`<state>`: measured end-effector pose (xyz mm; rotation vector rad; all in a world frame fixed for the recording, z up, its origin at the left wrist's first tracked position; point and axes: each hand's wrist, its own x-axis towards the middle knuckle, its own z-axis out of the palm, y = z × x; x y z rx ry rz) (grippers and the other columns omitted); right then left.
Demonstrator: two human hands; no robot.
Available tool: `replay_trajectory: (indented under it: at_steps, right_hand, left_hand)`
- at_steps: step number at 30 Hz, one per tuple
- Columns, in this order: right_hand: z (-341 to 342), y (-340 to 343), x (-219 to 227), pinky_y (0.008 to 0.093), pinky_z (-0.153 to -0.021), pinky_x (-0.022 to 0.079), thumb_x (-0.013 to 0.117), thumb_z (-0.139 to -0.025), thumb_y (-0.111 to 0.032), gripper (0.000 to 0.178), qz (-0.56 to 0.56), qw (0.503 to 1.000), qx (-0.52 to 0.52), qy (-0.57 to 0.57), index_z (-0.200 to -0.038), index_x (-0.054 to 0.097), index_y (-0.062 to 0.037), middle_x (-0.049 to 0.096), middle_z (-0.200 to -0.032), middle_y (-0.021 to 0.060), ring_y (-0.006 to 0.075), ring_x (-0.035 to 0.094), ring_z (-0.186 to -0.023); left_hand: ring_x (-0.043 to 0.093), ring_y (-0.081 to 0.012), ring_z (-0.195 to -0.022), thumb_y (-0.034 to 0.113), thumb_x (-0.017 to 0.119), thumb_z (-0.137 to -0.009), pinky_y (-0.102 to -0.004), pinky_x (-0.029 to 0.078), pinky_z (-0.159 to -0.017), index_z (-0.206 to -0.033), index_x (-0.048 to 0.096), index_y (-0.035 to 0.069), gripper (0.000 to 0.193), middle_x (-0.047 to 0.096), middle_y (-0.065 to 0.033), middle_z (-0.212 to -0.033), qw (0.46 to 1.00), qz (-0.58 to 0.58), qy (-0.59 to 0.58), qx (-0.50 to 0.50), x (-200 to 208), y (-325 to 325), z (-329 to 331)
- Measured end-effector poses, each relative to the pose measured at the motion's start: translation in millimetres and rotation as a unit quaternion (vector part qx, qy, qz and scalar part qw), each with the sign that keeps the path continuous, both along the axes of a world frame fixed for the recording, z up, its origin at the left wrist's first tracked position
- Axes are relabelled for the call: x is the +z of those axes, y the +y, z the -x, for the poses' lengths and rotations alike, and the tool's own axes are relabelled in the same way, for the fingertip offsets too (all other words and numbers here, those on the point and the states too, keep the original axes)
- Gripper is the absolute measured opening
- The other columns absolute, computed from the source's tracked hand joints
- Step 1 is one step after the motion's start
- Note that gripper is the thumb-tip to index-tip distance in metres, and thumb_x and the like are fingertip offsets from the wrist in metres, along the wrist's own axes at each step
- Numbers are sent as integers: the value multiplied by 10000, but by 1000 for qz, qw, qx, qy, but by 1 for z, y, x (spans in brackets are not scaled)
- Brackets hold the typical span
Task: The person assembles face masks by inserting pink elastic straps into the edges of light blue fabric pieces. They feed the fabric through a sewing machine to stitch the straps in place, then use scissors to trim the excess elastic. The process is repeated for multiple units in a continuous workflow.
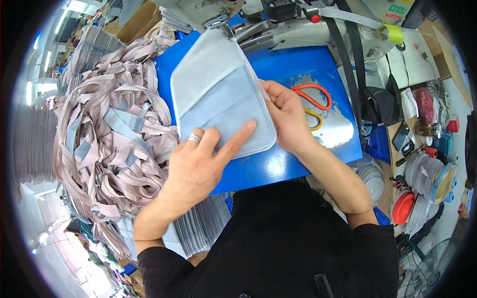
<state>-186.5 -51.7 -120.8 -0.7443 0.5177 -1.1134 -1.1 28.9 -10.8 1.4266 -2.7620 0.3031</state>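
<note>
A pale grey-blue fabric panel [226,99] with rounded lower corners and slanted layered bands lies over the blue worktable. Its top end sits at the sewing machine's presser foot [217,22]. My left hand [196,161], with a ring on one finger, rests on the panel's lower left; the index finger is stretched across the fabric and the others are bent. The left thumb is hidden. My right hand [288,116] pinches the panel's right edge, its thumb along the border. Just right of that hand lie scissors with an orange-red handle loop [318,94] and a yellow loop [313,120].
A large heap of pinkish-grey fabric strips [119,129] crowds the table's left side. Stacked grey panels [201,226] stand below it. The blue table [278,166] has a worn patch at right. Dark straps [350,59] hang near the machine; tape rolls [422,171] stand far right.
</note>
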Motion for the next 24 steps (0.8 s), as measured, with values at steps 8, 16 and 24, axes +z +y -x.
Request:
replay_trajectory:
  at_steps: [8, 16, 24]
  right_hand:
    - [-7, -14, -1, 246, -863, 552, 571, -1099, -100, 301, 29, 999, -14, 4, -1349, 609, 64, 759, -1112, 94, 91, 702, -989]
    - [-23, -48, 3, 240, -793, 543, 636, -1064, -109, 308, 45, 999, -23, 19, -1321, 624, 61, 755, -1079, 83, 81, 687, -926]
    - [-40, -77, -6, 240, -710, 535, 666, -1031, -101, 258, 35, 998, -57, 10, -1223, 660, 72, 756, -991, 81, 80, 681, -826]
  left_hand:
    - [594, -208, -609, 57, 704, -797, -360, 531, -532, -1539, 561, 328, 802, 457, -59, -866, 996, -25, -87, 4, 35, -48, -13]
    - [630, -239, -625, 50, 670, -849, -372, 556, -559, -1514, 586, 331, 727, 475, -77, -878, 993, -9, -114, -22, 46, -98, -29]
    - [680, -305, -713, 8, 686, -826, -420, 563, -633, -1418, 687, 257, 642, 602, -125, -989, 987, 12, -148, -58, 56, -146, -40]
